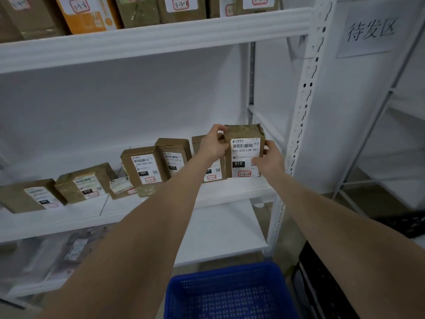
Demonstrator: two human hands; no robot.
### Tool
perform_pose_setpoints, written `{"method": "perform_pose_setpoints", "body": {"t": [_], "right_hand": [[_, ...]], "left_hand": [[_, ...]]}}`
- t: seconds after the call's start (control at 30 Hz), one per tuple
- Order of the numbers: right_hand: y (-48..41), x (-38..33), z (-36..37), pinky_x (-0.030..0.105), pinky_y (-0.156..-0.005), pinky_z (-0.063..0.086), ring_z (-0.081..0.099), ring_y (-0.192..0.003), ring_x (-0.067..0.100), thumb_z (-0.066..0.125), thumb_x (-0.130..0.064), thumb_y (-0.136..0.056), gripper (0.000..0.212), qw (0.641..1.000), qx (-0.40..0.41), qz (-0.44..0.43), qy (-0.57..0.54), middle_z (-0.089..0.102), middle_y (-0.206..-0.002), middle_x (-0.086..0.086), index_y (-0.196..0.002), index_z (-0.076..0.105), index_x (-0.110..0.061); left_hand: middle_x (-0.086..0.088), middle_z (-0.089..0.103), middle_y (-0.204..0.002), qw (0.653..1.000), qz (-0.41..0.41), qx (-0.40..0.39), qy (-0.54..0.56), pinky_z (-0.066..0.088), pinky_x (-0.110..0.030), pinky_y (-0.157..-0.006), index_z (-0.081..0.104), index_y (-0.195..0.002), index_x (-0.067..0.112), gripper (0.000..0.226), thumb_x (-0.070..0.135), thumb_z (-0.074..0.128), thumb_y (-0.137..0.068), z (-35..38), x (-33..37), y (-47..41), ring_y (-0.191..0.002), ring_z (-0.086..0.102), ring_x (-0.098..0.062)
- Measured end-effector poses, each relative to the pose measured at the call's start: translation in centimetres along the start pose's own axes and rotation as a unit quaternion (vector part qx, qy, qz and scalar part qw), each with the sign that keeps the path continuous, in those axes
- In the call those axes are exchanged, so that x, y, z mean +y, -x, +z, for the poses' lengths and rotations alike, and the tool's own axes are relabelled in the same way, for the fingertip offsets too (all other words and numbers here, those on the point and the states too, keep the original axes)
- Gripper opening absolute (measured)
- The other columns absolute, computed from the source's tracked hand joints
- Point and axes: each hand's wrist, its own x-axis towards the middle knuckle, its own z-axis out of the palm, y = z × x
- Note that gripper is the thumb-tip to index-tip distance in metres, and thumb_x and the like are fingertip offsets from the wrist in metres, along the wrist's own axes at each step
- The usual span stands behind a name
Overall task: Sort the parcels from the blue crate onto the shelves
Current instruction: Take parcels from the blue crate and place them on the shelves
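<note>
2 hands, left hand (212,146) and right hand (271,161), pinch an upright brown parcel (245,153) by its sides at the right end of the middle shelf (230,189).

1. We see a brown cardboard parcel (244,151) standing upright at the right end of the middle shelf (230,188), its white label reading "010-010-L30-551" facing us.
2. More labelled brown parcels (147,168) stand in a row to its left.
3. The blue crate (230,293) sits on the floor below the shelves, its mesh walls visible.
</note>
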Motion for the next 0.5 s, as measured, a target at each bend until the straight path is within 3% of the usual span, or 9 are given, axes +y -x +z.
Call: {"method": "perform_pose_setpoints", "body": {"t": [0.17, 0.3, 0.4, 0.5], "right_hand": [[-3.2, 2.9, 0.1, 0.037, -0.078, 0.053, 0.061, -0.088, 0.024, 0.058, -0.006, -0.087, 0.044, 0.993, -0.007, -0.010, 0.121, 0.059, -0.117, 0.005, -0.127, 0.051, -0.022], [-5.5, 5.3, 0.4, 0.034, -0.077, 0.043, 0.051, -0.082, 0.025, 0.051, -0.010, -0.091, 0.038, 0.982, -0.019, 0.000, 0.187, 0.047, -0.120, 0.010, -0.127, 0.051, -0.020], [-6.3, 6.6, 1.3, 0.034, -0.081, 0.042, 0.054, -0.096, 0.028, 0.053, -0.006, -0.089, 0.045, 0.982, -0.043, 0.011, 0.185, 0.046, -0.121, 0.011, -0.132, 0.046, -0.017], [-6.8, 7.7, 2.1, 0.034, -0.090, 0.040, 0.053, -0.105, 0.028, 0.055, -0.003, -0.086, 0.049, 0.983, -0.060, 0.020, 0.173, 0.048, -0.121, 0.012, -0.133, 0.044, -0.013]], "left_hand": [[-0.007, 0.060, -0.108, 0.998, -0.043, 0.014, 0.047, 0.052, -0.038, -0.070, 0.052, -0.105, 0.017, 0.039, -0.016, 0.045, -0.087, 3.3, -1.7, -1.9, -0.094, 0.057, -0.025], [-0.016, 0.058, -0.123, 0.998, -0.055, 0.023, -0.001, 0.052, -0.042, -0.090, 0.054, -0.120, 0.010, 0.045, -0.016, 0.046, -0.085, 6.3, -3.9, -3.4, -0.110, 0.058, -0.033], [-0.011, 0.058, -0.125, 0.996, -0.063, 0.031, -0.050, 0.052, -0.019, -0.083, 0.051, -0.131, 0.015, 0.052, -0.011, 0.048, -0.085, 7.7, -5.4, -4.0, -0.109, 0.056, -0.023], [-0.012, 0.055, -0.132, 0.995, -0.080, 0.008, -0.058, 0.049, -0.041, -0.097, 0.046, -0.136, 0.014, 0.056, -0.010, 0.048, -0.085, 8.6, -7.1, -4.9, -0.119, 0.054, -0.026]]}}
